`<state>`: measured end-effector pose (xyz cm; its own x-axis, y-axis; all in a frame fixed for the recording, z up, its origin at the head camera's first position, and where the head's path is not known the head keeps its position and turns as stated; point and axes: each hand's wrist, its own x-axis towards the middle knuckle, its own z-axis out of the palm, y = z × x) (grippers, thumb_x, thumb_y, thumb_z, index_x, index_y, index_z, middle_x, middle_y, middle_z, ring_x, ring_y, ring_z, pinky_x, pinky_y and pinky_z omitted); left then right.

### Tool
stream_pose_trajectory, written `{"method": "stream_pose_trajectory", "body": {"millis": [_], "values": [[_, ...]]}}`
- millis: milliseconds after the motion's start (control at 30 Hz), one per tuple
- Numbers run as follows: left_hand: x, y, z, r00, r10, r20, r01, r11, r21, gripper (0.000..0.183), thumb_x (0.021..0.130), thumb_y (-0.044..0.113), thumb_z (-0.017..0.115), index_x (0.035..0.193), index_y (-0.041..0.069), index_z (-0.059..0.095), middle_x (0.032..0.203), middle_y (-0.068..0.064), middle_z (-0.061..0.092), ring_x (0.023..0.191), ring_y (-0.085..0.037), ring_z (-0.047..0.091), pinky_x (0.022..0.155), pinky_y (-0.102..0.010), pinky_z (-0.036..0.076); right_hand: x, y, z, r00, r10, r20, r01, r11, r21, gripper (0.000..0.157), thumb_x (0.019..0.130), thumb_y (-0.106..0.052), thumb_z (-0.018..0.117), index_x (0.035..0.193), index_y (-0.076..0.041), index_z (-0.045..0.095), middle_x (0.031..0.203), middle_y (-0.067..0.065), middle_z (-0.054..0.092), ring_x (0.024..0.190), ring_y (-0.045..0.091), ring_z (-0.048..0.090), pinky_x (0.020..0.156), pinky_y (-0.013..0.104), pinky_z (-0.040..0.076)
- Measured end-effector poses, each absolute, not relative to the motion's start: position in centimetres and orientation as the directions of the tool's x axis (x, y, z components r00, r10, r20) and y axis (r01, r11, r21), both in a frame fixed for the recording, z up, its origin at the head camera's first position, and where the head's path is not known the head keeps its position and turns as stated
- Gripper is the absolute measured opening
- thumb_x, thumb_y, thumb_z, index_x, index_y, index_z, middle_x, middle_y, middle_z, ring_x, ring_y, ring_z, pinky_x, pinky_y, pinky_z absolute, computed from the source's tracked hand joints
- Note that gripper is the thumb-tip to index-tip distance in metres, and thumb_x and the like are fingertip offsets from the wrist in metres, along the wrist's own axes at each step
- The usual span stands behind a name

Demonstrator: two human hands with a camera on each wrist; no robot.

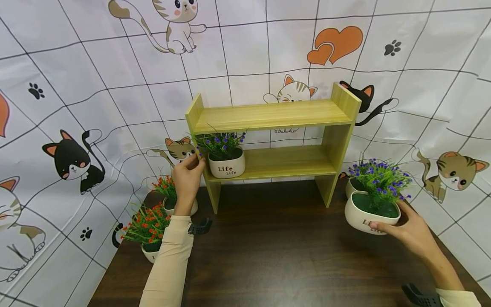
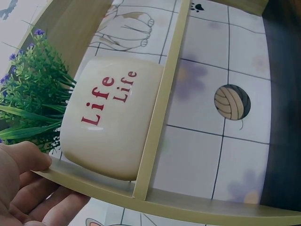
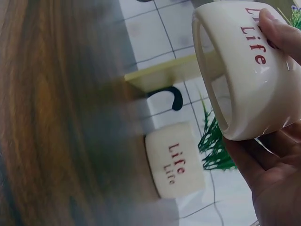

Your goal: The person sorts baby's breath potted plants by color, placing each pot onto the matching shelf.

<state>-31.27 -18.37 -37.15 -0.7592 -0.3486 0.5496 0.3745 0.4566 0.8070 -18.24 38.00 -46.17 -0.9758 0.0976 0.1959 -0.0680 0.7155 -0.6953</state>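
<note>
While the left hand (image 1: pixel 188 179) pinches the wooden shelf (image 1: pixel 285 160), the right hand (image 1: pixel 412 232): grasps a white oval flowerpot (image 1: pixel 358 215), thumb across part of its red lettering, fingers curled round the far side.
Left grip: thumb on the inner face of the shelf's left side panel, fingers on its outer face.
Held pot's place: raised clear of the surface (image 1: pixel 268 247), to the right of the shelf; the right wrist view shows its hollow underside.
Held pot's planting: green foliage with small purple flowers.
Shelf: pale yellowish wood, upright on the surface, with two boards between side panels that rise above the upper board.
Lower board: a potted purple plant (image 1: pixel 226 164) sits at the left end, right beside the panel that the left hand grips, its "Life" lettering facing front.
Right of the shelf: another white pot (image 3: pixel 176 160) stands on the surface, partly hidden in the head view behind the held one.
Left of the shelf: two pots of orange-red flowers, the near pot (image 1: pixel 149 251) partly behind the left sleeve (image 1: pixel 172 256), the far pot (image 1: pixel 193 208) partly behind the left hand.
Backdrop: white gridded sheet (image 1: pixel 245 51) printed with cartoon cats, paw prints and orange hearts.
</note>
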Motion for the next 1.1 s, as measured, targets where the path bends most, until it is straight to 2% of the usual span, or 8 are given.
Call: {"method": "stream_pose_trajectory", "body": {"millis": [267, 433, 500, 567, 733, 933, 1000, 1100], "values": [[-31.4, -18.2, -37.0, -0.757, -0.344, 0.556, 0.389, 0.446, 0.806, 0.031, 0.097, 0.012, 0.076, 0.124, -0.002, 0.078, 0.115, -0.024, 0.079, 0.103, -0.038, 0.079, 0.071, -0.002, 0.05, -18.6, 37.0, -44.9, -0.967, 0.076, 0.243, -0.122, 0.699, -0.704, 0.086, 0.087, -0.029, 0.089, 0.153, 0.004, 0.044, 0.117, 0.019, 0.066, 0.083, -0.009, 0.056, 0.066, 0.017, 0.048], [-31.5, -18.2, -37.0, -0.761, -0.34, 0.552, 0.392, 0.438, 0.809, 0.03, 0.097, 0.012, 0.076, 0.124, -0.001, 0.078, 0.115, -0.023, 0.079, 0.103, -0.038, 0.079, 0.071, -0.003, 0.05, -19.0, 36.3, -44.5, -0.958, 0.04, 0.284, -0.183, 0.674, -0.715, 0.08, 0.087, -0.022, 0.089, 0.151, 0.003, 0.048, 0.104, -0.005, 0.066, 0.082, -0.006, 0.06, 0.065, 0.018, 0.051], [-31.5, -18.2, -37.1, -0.764, -0.34, 0.548, 0.388, 0.436, 0.812, 0.03, 0.097, 0.013, 0.077, 0.124, -0.001, 0.078, 0.115, -0.023, 0.079, 0.103, -0.037, 0.079, 0.072, -0.004, 0.05, -19.1, 35.9, -44.4, -0.956, 0.034, 0.29, -0.193, 0.671, -0.716, 0.079, 0.087, -0.022, 0.089, 0.151, 0.002, 0.049, 0.103, -0.01, 0.064, 0.082, -0.006, 0.06, 0.065, 0.018, 0.051], [-31.5, -18.2, -37.1, -0.767, -0.34, 0.544, 0.384, 0.436, 0.814, 0.031, 0.098, 0.015, 0.077, 0.124, 0.0, 0.079, 0.115, -0.023, 0.079, 0.102, -0.035, 0.079, 0.072, -0.004, 0.051, -19.2, 35.5, -44.1, -0.957, 0.03, 0.289, -0.194, 0.677, -0.71, 0.079, 0.087, -0.024, 0.089, 0.151, 0.002, 0.048, 0.104, -0.004, 0.066, 0.081, -0.005, 0.059, 0.064, 0.02, 0.051], [-31.6, -18.2, -37.1, -0.767, -0.344, 0.541, 0.377, 0.439, 0.815, 0.03, 0.097, 0.015, 0.077, 0.124, 0.001, 0.079, 0.114, -0.022, 0.08, 0.101, -0.035, 0.079, 0.071, -0.004, 0.051, -19.6, 34.2, -43.3, -0.96, 0.011, 0.278, -0.192, 0.697, -0.691, 0.083, 0.088, -0.03, 0.088, 0.152, 0.004, 0.046, 0.111, 0.022, 0.068, 0.078, -0.002, 0.058, 0.061, 0.023, 0.05], [-31.5, -18.2, -37.2, -0.765, -0.342, 0.546, 0.386, 0.436, 0.813, 0.03, 0.098, 0.016, 0.077, 0.124, 0.0, 0.079, 0.112, -0.023, 0.08, 0.098, -0.037, 0.079, 0.07, -0.005, 0.051, -20.4, 32.9, -42.5, -0.968, -0.023, 0.249, -0.198, 0.68, -0.706, 0.092, 0.088, -0.031, 0.088, 0.157, 0.006, 0.041, 0.116, 0.026, 0.07, 0.081, 0.001, 0.063, 0.062, 0.025, 0.053], [-31.5, -18.3, -37.4, -0.766, -0.34, 0.545, 0.386, 0.434, 0.814, 0.031, 0.098, 0.016, 0.077, 0.124, 0.0, 0.079, 0.112, -0.023, 0.08, 0.098, -0.036, 0.079, 0.069, -0.005, 0.051, -20.8, 32.5, -42.3, -0.971, -0.038, 0.238, -0.201, 0.673, -0.712, 0.095, 0.088, -0.031, 0.087, 0.159, 0.007, 0.037, 0.12, 0.029, 0.069, 0.089, 0.012, 0.07, 0.064, 0.024, 0.054], [-31.4, -18.4, -37.4, -0.766, -0.341, 0.546, 0.385, 0.436, 0.813, 0.032, 0.098, 0.017, 0.077, 0.125, 0.0, 0.078, 0.111, -0.023, 0.08, 0.097, -0.036, 0.079, 0.068, -0.005, 0.05, -21.3, 31.6, -41.8, -0.974, -0.065, 0.218, -0.208, 0.646, -0.735, 0.102, 0.089, -0.031, 0.087, 0.163, 0.009, 0.03, 0.135, 0.035, 0.063, 0.106, 0.041, 0.076, 0.068, 0.022, 0.056]]}}
